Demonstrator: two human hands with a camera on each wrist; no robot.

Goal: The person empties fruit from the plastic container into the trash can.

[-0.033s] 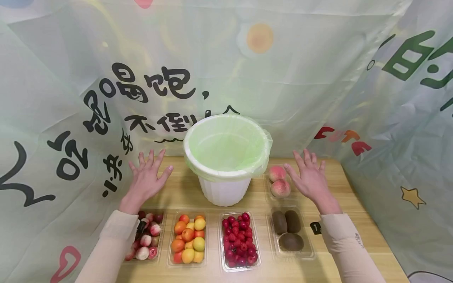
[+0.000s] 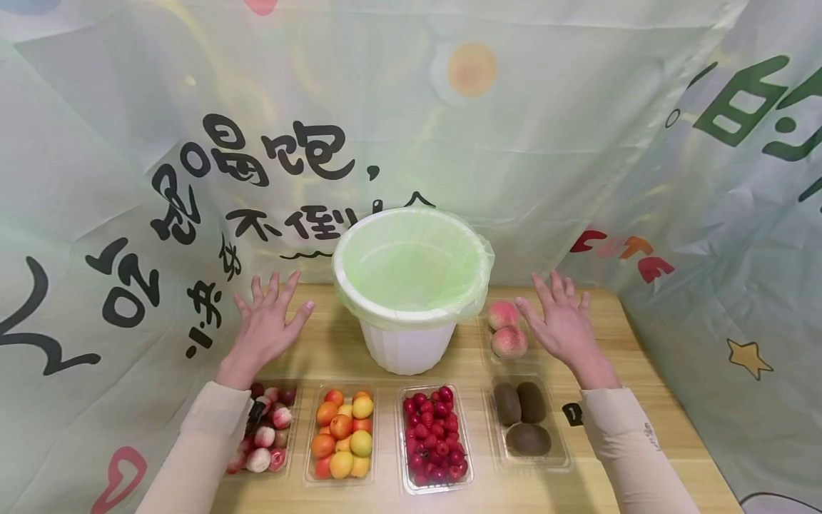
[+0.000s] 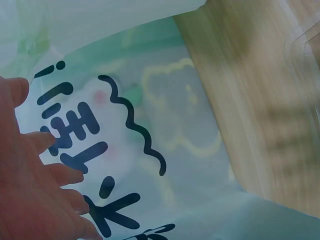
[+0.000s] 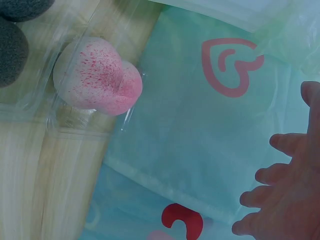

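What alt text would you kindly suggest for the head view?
A person's left hand and right hand, both spread, flank a white bin with a green liner; clear trays of fruit stand on a wooden table before patterned fabric.

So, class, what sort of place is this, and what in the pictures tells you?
Probably a makeshift tabletop booth, perhaps for filming or practice, rather than a working kitchen: printed cloth hangs behind and on both sides of a wooden table, where clear fruit trays sit near a lined white bin.
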